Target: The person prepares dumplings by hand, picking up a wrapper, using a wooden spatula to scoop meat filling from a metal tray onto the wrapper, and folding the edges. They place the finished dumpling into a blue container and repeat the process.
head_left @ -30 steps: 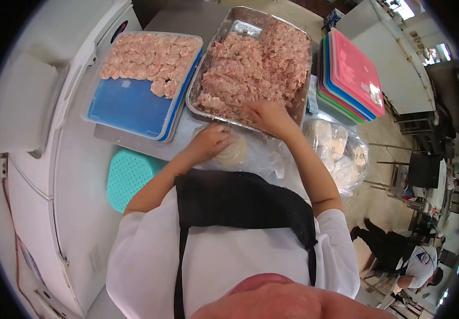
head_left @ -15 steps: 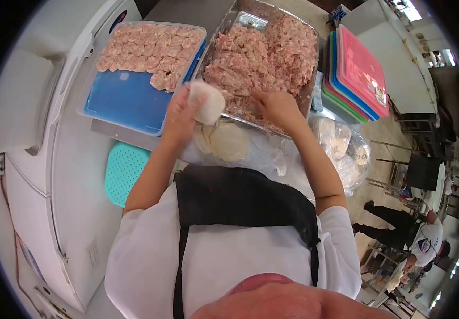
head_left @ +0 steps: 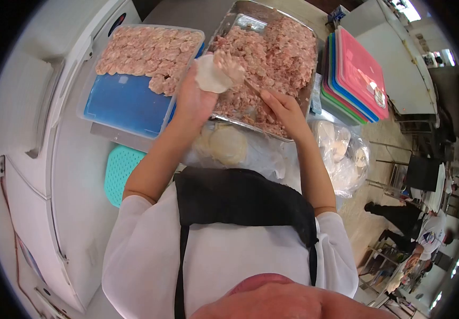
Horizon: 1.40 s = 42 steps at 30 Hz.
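Observation:
My left hand holds a round white dough wrapper over the near left corner of a metal tray. A lump of ground meat sits on the wrapper's right side. My right hand is closed around a thin spatula, whose tip reaches the lump and is hidden by it. The tray is heaped with ground meat. More round wrappers lie in plastic just in front of me.
Rows of meat-filled dumplings cover the far part of a blue-bottomed plastic container on the left. Colored lids are stacked at right, above bagged wrappers. A turquoise perforated basket is lower left; another person stands at far right.
My left hand has moved up and right with the wrapper. The right hand has brought the spatula from the tray's meat to the wrapper, where a meat lump now sits.

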Tool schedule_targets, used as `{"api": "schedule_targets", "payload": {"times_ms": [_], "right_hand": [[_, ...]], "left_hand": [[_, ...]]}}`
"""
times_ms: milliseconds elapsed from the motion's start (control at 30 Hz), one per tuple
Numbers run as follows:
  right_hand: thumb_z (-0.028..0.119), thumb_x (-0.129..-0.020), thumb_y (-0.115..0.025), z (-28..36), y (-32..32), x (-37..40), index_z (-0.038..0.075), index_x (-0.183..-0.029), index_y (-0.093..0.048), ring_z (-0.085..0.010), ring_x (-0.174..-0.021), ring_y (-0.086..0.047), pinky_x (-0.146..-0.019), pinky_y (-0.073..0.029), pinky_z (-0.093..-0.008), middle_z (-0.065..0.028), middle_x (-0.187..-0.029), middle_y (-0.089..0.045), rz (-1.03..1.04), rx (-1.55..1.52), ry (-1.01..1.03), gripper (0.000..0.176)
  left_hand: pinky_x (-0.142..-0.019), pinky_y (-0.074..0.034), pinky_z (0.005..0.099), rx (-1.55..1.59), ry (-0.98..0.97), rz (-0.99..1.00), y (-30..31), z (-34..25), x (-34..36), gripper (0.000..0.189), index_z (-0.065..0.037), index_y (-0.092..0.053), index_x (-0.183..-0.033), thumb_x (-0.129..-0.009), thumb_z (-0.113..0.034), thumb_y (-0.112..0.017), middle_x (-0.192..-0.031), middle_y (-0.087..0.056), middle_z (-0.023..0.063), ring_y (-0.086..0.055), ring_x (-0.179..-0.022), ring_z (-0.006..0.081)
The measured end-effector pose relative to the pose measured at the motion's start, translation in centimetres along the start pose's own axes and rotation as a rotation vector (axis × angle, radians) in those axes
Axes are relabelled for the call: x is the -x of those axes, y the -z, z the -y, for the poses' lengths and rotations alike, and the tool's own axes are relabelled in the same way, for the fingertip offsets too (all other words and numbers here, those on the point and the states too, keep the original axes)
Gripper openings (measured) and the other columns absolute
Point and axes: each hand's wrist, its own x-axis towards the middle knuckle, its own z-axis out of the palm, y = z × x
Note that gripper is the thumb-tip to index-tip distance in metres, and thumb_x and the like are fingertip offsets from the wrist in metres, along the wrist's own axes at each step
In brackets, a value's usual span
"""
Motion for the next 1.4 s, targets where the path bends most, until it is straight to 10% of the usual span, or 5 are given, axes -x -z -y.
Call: {"api": "schedule_targets", "payload": {"times_ms": [367,800,1000,1200,1400], "right_hand": [[0.021,-0.09,-0.058,2.9,0.8,3.5,0.011,-0.113,-0.061,-0.0369,-0.077,-0.062,-0.065,-0.051,-0.0433,-0.0158,-0.083,-0.061,-0.184,0.992,0.226,0.026],[0.018,-0.089,-0.056,3.8,-0.6,3.1,0.004,-0.103,-0.061,-0.0339,-0.073,-0.063,-0.062,-0.051,-0.0436,-0.0162,-0.081,-0.062,-0.214,0.898,0.476,0.02],[0.025,-0.096,-0.053,5.1,3.1,4.2,-0.001,-0.1,-0.062,-0.0273,-0.069,-0.059,-0.064,-0.047,-0.0369,-0.0148,-0.075,-0.059,-0.166,0.337,0.212,0.028],[0.024,-0.094,-0.058,6.5,3.5,6.1,-0.002,-0.113,-0.063,-0.023,-0.074,-0.059,-0.069,-0.048,-0.0322,-0.0153,-0.081,-0.062,0.01,0.372,0.181,0.032],[0.023,-0.091,-0.062,2.4,2.4,4.3,0.0,-0.109,-0.065,-0.0297,-0.083,-0.064,-0.074,-0.049,-0.0341,-0.0189,-0.096,-0.067,0.01,0.447,0.425,0.029]], "left_hand": [[-0.11,-0.029,0.0473,0.089,0.089,-0.083,0.0,2.1,-1.6,0.076,0.005,-0.039,-0.134,-0.094,-0.06,-0.034,-0.133,-0.047,0.0202,-0.045,-0.123,0.0344],[-0.099,-0.041,0.0501,0.043,0.076,-0.233,-3.6,-0.2,-0.4,0.062,0.003,-0.045,-0.126,-0.091,-0.048,-0.052,-0.119,-0.056,0.0147,-0.053,-0.113,0.0353],[-0.1,-0.041,0.0428,-0.495,0.138,0.411,-3.4,-2.2,0.8,0.057,-0.003,-0.046,-0.13,-0.083,-0.025,-0.068,-0.125,-0.054,0.0172,-0.053,-0.116,0.028],[-0.099,-0.04,0.0344,-1.492,-0.532,0.772,-5.5,-3.6,1.3,0.063,-0.007,-0.051,-0.126,-0.071,-0.017,-0.079,-0.126,-0.056,0.0114,-0.057,-0.112,0.0271],[-0.094,-0.043,0.037,-1.698,-0.217,1.086,-4.3,-5.0,-0.7,0.039,-0.003,-0.065,-0.103,-0.072,-0.024,-0.076,-0.102,-0.067,0.012,-0.059,-0.103,0.0303]]}}
